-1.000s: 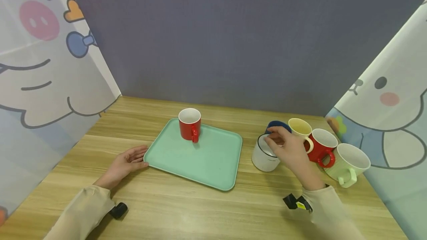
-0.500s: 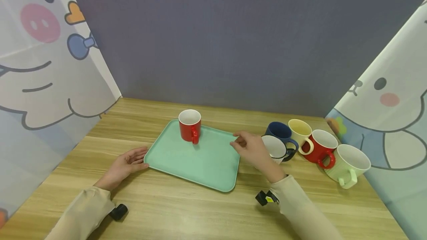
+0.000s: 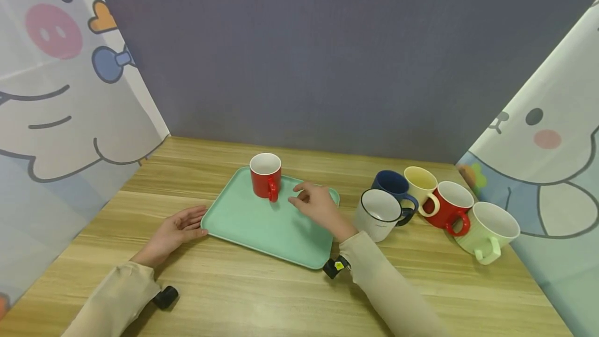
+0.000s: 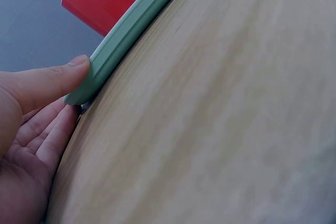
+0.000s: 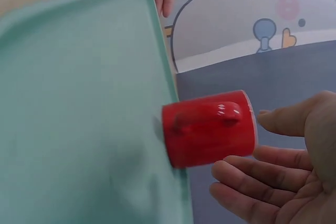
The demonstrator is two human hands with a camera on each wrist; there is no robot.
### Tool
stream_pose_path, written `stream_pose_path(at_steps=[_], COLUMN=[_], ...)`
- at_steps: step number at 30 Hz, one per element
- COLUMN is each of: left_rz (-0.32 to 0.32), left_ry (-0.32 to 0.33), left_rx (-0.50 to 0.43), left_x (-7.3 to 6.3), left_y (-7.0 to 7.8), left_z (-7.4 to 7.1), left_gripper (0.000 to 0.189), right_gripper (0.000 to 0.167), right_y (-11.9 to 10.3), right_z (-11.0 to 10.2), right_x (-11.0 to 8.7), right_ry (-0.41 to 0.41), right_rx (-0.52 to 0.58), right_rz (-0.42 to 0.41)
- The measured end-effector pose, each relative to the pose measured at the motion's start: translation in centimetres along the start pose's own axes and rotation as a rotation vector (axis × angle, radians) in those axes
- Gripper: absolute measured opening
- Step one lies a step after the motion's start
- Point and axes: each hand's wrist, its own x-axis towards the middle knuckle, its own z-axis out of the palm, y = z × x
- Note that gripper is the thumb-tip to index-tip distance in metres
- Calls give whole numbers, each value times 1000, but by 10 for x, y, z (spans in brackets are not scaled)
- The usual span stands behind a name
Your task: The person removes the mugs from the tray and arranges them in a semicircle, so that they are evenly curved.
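A red mug (image 3: 265, 177) with a white inside stands upright at the back left of a mint-green tray (image 3: 262, 225), its handle turned to the near side. My left hand (image 3: 172, 234) holds the tray's near-left corner. In the left wrist view its thumb (image 4: 77, 69) lies against the rim and its fingers meet the corner lower down. Over the right part of the tray hovers my right hand (image 3: 318, 206), holding nothing, fingers loosely bent towards the mug. The right wrist view has the thumb and fingers spread near the mug's mouth, apparently without touching it.
Right of the tray stand a white mug (image 3: 374, 225) with a black rim, a blue mug (image 3: 392, 183), a yellow mug (image 3: 421, 181), another red mug (image 3: 449, 207) and a pale green mug (image 3: 486, 230). A grey wall (image 3: 299, 61) rises behind the wooden table (image 3: 262, 300).
My right hand has moved left from above the white mug to over the tray, closer to the red mug there. My left hand, the tray and the mugs have stayed put.
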Motion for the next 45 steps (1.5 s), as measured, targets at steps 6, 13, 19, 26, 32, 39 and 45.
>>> stream_pose_path(at_steps=[6, 13, 19, 26, 32, 39, 45], left_rz=[-22, -26, -30, -26, -21, -4, 0], left_ry=[5, 2, 4, 6, 4, 5, 7], left_rx=[-14, -18, -23, -16, -21, -19, -9], left_x=[0, 2, 2, 2, 3, 2, 0], left_y=[1, 2, 2, 1, 1, 4, 1], left_z=[1, 1, 2, 4, 5, 4, 2], left_gripper=[75, 76, 76, 76, 75, 74, 74], right_gripper=[30, 23, 20, 16, 13, 10, 12], right_y=[-1, -3, -3, -2, -1, 3, 5], right_z=[19, 36, 48, 55, 50, 39, 31], right_x=[16, 31, 37, 40, 39, 37, 32], right_ry=[-44, -25, 42, 72, 68, 69, 34], right_rx=[60, 139, 225, 287, 318, 308, 434], right_rz=[19, 41, 44, 98, 109, 136, 177])
